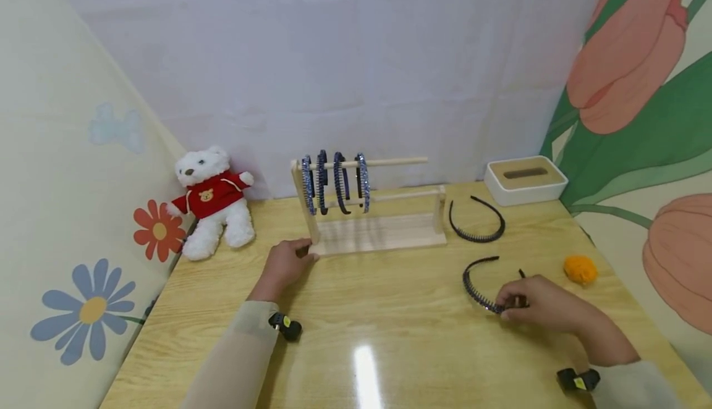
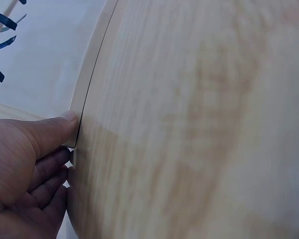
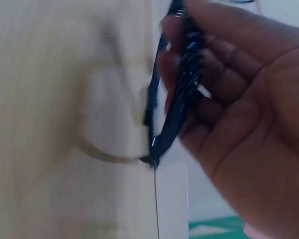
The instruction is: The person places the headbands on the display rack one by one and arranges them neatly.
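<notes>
My right hand pinches a dark toothed headband by its curved part, over the right side of the table. In the right wrist view the held headband runs between thumb and fingers, slightly blurred. My left hand grips the front left corner of the wooden rack; the left wrist view has the thumb against the edge of the base, fingers bent beside it. Several headbands hang on the rack's upper rod, toward its left end. Another dark headband lies just right of the rack.
A white teddy bear in a red sweater sits at the back left. At the back right stands a white box with a slotted wooden lid. An orange fuzzy thing lies near the table's right edge. Painted walls flank the table.
</notes>
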A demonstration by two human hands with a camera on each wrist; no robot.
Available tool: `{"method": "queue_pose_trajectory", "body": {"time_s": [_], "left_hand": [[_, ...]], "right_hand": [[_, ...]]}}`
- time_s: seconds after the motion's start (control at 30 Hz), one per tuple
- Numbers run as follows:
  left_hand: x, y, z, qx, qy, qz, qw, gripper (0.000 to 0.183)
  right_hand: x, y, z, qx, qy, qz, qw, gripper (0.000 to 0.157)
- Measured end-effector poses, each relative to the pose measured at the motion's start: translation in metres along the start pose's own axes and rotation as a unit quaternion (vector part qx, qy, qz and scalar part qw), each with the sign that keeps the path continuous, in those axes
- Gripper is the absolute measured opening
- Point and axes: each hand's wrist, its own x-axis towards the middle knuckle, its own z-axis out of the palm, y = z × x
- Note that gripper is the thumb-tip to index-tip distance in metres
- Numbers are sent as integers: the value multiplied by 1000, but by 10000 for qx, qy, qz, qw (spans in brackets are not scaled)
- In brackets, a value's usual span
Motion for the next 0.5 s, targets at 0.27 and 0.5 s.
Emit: {"method": "queue_pose_trajectory", "body": {"time_s": [0.27,0.5], "left_hand": [[0,-1,0,-9,-59,6,10000,51],[-1,-1,0,-23,8,-30,10000,50]], "right_hand": [[28,-17,2,3401,1048,-711,9318,20],[48,-25,-13,6198,1635,-754,7639,29]]}}
